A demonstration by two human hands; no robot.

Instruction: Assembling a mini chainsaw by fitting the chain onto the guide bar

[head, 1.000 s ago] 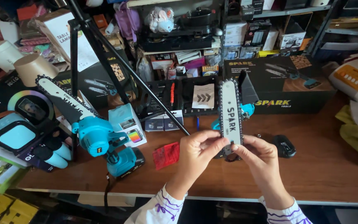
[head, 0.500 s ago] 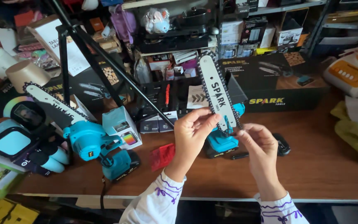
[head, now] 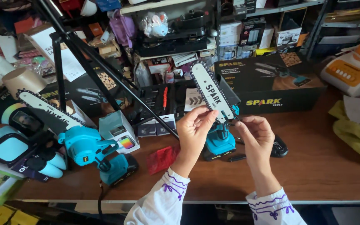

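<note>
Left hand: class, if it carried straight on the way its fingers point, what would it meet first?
Probably the white chainsaw bar that the left hand already pinches; beyond it, likely the black carton, though depth is unclear.

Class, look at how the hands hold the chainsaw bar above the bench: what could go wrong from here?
1. Both bare hands, left hand and right hand, pinch the toothed guide bar with chain; a slip could likely cut fingers.
2. The bar is held tilted above the blue saw body; if dropped, it may strike that or the black piece beside it.
3. The tripod leg stands close; the bar's tip might snag it.
</note>
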